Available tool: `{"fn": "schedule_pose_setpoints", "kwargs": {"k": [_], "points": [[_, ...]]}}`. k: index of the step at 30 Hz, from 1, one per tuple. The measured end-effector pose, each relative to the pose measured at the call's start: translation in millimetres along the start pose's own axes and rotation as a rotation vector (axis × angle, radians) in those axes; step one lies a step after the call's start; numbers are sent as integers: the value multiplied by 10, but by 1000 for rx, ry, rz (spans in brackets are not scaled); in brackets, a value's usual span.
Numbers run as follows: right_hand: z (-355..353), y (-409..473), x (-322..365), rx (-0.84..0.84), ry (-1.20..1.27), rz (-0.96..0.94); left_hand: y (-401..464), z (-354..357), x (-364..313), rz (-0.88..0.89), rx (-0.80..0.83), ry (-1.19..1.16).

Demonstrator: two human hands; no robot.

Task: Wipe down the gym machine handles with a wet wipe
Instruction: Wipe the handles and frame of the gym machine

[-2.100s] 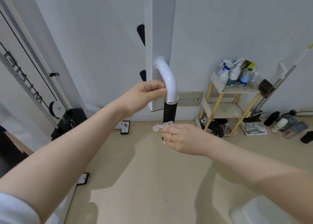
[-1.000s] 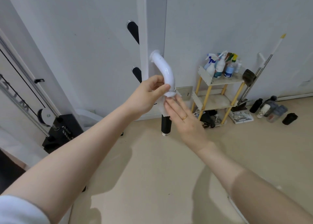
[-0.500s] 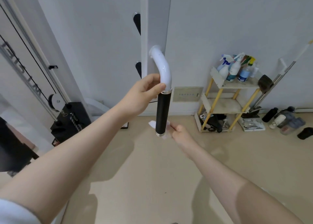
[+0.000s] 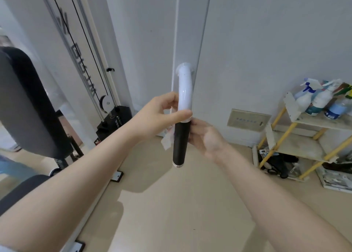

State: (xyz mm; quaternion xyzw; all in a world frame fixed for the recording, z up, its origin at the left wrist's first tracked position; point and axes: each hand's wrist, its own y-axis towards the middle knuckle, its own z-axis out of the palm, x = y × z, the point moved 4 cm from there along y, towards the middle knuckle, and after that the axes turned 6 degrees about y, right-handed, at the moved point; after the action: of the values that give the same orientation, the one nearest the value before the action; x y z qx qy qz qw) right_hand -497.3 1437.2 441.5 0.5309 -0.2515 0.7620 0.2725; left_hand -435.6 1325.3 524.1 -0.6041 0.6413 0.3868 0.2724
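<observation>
On the shelf [image 4: 322,121] at right stand spray bottles [image 4: 312,97]. Ahead, the left hand [image 4: 158,116] grips the white bar [image 4: 185,91] just above the black handle [image 4: 180,143], while the right hand [image 4: 205,137] wraps the wipe [image 4: 167,140] around that handle's top.

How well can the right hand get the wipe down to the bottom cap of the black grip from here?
Probably yes. The right hand holds the wet wipe round the black grip near its top; the grip below, down to the metal cap, is bare. The left hand grips the white tube above.
</observation>
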Motion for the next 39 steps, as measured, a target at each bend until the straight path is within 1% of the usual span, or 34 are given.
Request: {"fn": "schedule_pose_setpoints", "kwargs": {"k": [1, 3, 4, 6, 7, 8, 11, 12, 15, 16, 19, 20, 23, 24, 25, 26, 27, 29, 30, 31, 33, 34, 36, 37, 39], "points": [[38, 51, 125, 55, 102, -12, -3, -7, -21, -4, -26, 28], [85, 131, 138, 194, 211, 35, -7, 0, -77, 3, -52, 90], [88, 140, 67, 234, 201, 91, -9, 7, -108, 9, -61, 125], [26, 121, -124, 264, 28, 178, -12, 14, -135, 4, -80, 167], [-4, 106, -150, 271, -39, 191, -8, 20, -134, -7, -89, 162], [-38, 107, -122, 255, -32, 191, 2, 32, -127, -21, -95, 146], [-71, 138, 149, 180, 271, 151, 41, 100, -131, -39, -117, 133], [-83, 143, 230, 166, 320, 114, 55, 119, -141, -38, -131, 142], [-136, 86, 217, 156, 338, 31, 89, 162, -185, 6, -145, 170], [-176, 58, 126, 130, 290, 26, 95, 170, -193, 16, -141, 172], [-282, -52, -131, 87, -12, 51, 81, 176, -180, -1, -136, 136], [-305, -83, -155, 84, -82, 26, 70, 174, -174, -9, -137, 126], [-280, -175, -55, 108, -169, -170, 46, 125, -136, -26, -145, 97], [-239, -217, -22, 129, -222, -255, 32, 102, -126, -32, -145, 86], [-173, -277, -25, 179, -333, -352, 17, 83, -117, -30, -140, 80], [-114, -336, -83, 227, -502, -459, 4, 64, -107, -21, -122, 69], [-71, -379, -174, 231, -756, -601, -9, 52, -104, -10, -90, 45], [-35, -390, -439, 181, -1387, -1019, -30, 29, -101, -7, -31, 3], [-43, -351, -565, 185, -1623, -1158, -36, 9, -95, -14, -18, 3], [-52, -285, -613, 180, -1763, -1228, -39, -14, -85, -21, -15, 20], [34, -182, -474, 177, -1896, -1350, -42, -47, -77, -18, -10, 51], [98, -156, -349, 199, -1906, -1405, -42, -58, -73, -17, -11, 46], [175, -96, -186, 174, -1950, -1436, -43, -80, -63, -19, -11, 22], [175, -85, -191, 161, -1969, -1449, -42, -85, -62, -16, -8, 14], [108, -96, -422, 209, -2069, -1523, -45, -83, -67, -10, 2, 11]]}}
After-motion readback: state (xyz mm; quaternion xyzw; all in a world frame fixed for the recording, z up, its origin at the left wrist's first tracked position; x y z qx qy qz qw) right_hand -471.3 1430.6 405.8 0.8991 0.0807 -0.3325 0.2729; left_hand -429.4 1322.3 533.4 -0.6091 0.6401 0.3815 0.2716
